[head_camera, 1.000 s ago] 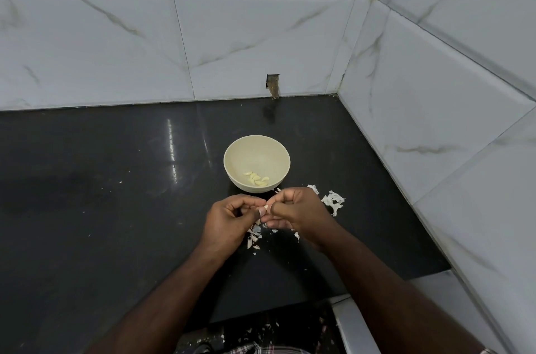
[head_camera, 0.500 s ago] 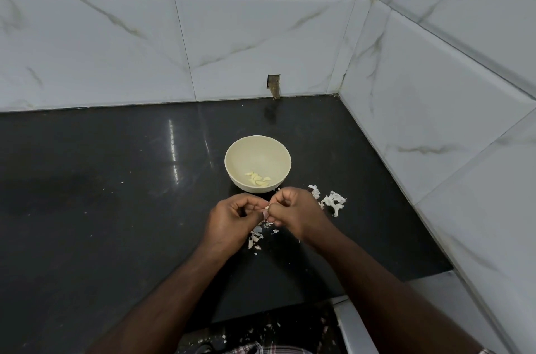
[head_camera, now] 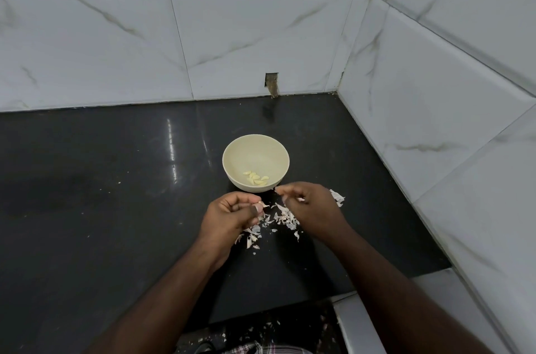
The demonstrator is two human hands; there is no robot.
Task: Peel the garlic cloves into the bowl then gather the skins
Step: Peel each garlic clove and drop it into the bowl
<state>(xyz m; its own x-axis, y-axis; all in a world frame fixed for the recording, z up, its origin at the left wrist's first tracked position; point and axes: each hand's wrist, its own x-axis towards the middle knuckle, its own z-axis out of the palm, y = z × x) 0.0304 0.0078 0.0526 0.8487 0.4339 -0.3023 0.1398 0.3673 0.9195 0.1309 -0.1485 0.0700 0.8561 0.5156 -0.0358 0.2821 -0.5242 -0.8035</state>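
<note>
**A:** so what's different from half a second back? The two hands were pressed together over the skins, knuckle to knuckle, and now they're pulled apart. The left hand [head_camera: 232, 213] is kept curled around a garlic clove [head_camera: 262, 204], which is pinched between thumb and fingertips with only a pale tip showing. The right hand [head_camera: 309, 202] is drawn off to the side, just in front of the bowl [head_camera: 229, 160], fingers loosely bent. Whether a strip of skin is pinched in it can't be told, too blurry there

**B:** sounds like a strip of skin was just torn off then?

**A:** that's how it's read here, yeah. More of the loose skins [head_camera: 285, 217] can be seen scattered on the counter [head_camera: 87, 208] between and under the hands, plus a bigger piece [head_camera: 338, 197] off by the right wrist. A few peeled cloves [head_camera: 256, 178] are already sat in the bottom of the bowl

**B:** so where's the task at?

**A:** mid-peel, probably. The clove in the left hand isn't dropped in yet, and how much skin is left on it can't be made out. Gathering isn't started, since the skins are spread out loose, and some bits are even seen down past the counter edge. Those are likely to be missed if only the counter gets swept
</note>
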